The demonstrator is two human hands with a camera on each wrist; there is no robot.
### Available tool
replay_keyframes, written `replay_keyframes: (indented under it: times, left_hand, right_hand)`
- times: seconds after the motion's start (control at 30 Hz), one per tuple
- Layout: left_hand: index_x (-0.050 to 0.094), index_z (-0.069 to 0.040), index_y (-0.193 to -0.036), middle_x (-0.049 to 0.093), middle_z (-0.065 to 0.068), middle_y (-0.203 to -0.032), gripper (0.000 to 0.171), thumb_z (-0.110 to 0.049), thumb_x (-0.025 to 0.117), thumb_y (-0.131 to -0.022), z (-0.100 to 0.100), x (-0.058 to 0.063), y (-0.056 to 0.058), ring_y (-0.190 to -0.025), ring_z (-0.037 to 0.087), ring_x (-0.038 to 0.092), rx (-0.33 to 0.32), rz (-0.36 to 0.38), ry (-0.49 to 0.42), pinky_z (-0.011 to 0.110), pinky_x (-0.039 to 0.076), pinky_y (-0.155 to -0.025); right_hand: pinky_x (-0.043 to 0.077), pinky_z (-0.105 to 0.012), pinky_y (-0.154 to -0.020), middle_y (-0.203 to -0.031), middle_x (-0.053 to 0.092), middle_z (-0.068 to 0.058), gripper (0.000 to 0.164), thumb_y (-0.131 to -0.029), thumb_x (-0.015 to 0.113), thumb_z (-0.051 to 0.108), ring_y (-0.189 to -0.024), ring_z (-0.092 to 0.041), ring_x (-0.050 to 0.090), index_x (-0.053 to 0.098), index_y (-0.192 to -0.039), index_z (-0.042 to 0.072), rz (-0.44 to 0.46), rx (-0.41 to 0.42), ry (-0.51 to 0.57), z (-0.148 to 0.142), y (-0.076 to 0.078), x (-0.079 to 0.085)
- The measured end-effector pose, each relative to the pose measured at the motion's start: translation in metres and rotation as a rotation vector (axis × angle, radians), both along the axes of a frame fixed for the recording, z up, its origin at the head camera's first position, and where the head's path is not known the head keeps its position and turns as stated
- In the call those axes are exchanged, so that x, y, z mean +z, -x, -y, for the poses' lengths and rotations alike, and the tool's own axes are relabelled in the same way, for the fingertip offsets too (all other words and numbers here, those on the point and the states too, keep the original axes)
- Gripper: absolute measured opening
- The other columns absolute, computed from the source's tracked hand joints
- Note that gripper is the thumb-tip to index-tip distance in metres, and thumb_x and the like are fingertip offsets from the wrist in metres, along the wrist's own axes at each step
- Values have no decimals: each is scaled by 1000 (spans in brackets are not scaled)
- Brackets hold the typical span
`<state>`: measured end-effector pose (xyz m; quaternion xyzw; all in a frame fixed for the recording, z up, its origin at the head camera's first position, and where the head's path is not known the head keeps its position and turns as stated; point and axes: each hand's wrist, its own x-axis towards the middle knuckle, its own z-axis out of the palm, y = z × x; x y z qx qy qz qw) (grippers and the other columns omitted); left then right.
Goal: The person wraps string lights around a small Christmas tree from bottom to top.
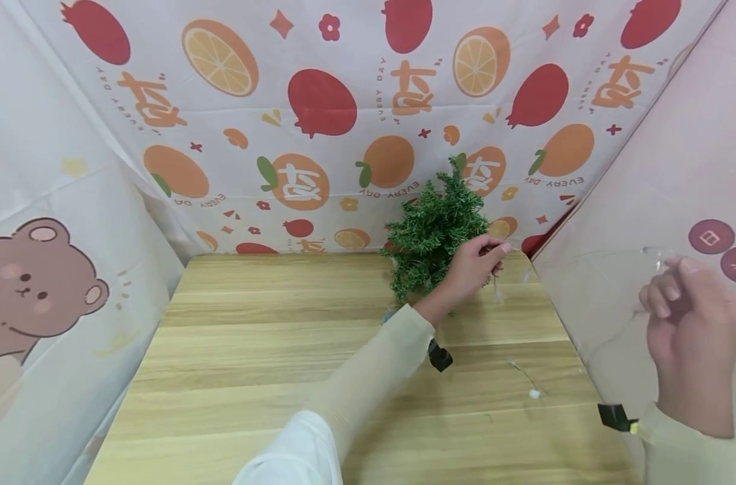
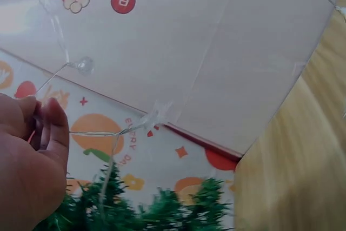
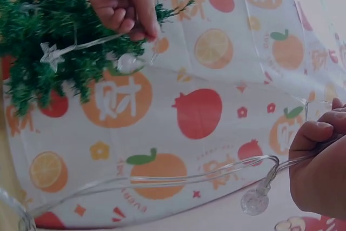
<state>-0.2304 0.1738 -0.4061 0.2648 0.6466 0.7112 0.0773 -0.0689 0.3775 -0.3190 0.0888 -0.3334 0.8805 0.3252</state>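
Note:
A small green artificial Christmas tree [image 1: 431,229] stands at the back right of the table. Beside its right side, my left hand [image 1: 472,266] pinches the thin clear wire of a string of lights between thumb and fingertips. From that hand hang a clear star bulb [image 3: 52,57] and a round bulb [image 3: 130,63], in front of the branches in the right wrist view. Off the table's right edge my raised right hand [image 1: 692,323] grips more of the same wire, fingers curled round it. Another round bulb [image 3: 254,201] dangles below the right hand, and wire stretches between both hands.
On the wooden table [image 1: 240,350], part of the light string with a white bulb [image 1: 534,393] lies near the right edge. A fruit-printed cloth [image 1: 234,135] rises behind, with printed side cloths left and right. Black wrist mounts [image 1: 439,356] sit at both cuffs.

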Motion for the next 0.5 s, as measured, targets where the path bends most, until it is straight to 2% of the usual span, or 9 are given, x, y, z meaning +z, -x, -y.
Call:
replay_keyframes:
  times: [0.1,0.17,0.23,0.33,0.4,0.5]
  left_hand:
    - [70,-12,-114,66,2,-86,21,-28,61,-103,-6,12,10,-70,12,62,-22,-9,54,27,57,-66]
    - [69,-13,-115,66,1,-87,21,-28,60,-103,-10,19,15,-70,13,62,-35,-1,88,24,55,-65]
    - [69,-14,-116,64,1,-86,22,-29,60,-103,-13,25,19,-69,13,60,-40,5,128,24,54,-63]
    - [69,-16,-118,64,1,-86,21,-28,59,-104,-18,31,23,-67,14,59,-33,7,187,25,53,-59]
    - [69,-16,-118,63,0,-86,21,-26,59,-104,-22,34,24,-67,14,59,-31,4,218,25,52,-58]
    - [69,-13,-120,64,0,-87,22,-23,60,-104,-28,37,24,-67,12,60,-40,-1,237,23,53,-59]
  right_hand:
    - [25,-28,-45,-74,58,-20,19,-100,45,-14,-50,-20,39,57,-89,-24,12,-8,20,1,10,12]
    - [24,-28,-45,-77,59,-20,21,-99,47,-13,-49,-20,39,54,-80,-18,22,-8,21,2,15,18]
    - [24,-28,-45,-81,60,-20,22,-99,48,-13,-48,-19,39,53,-78,-18,23,-2,6,4,21,24]
    - [24,-28,-47,-73,55,-16,21,-99,50,-11,-46,-19,36,55,-80,-19,32,7,-39,6,30,32]
    - [25,-28,-47,-66,50,-13,17,-99,52,-10,-44,-19,35,58,-87,-21,47,4,-63,6,37,36]
    - [27,-29,-47,-59,46,-11,15,-97,55,-10,-44,-20,34,59,-89,-21,83,13,-50,2,46,41]
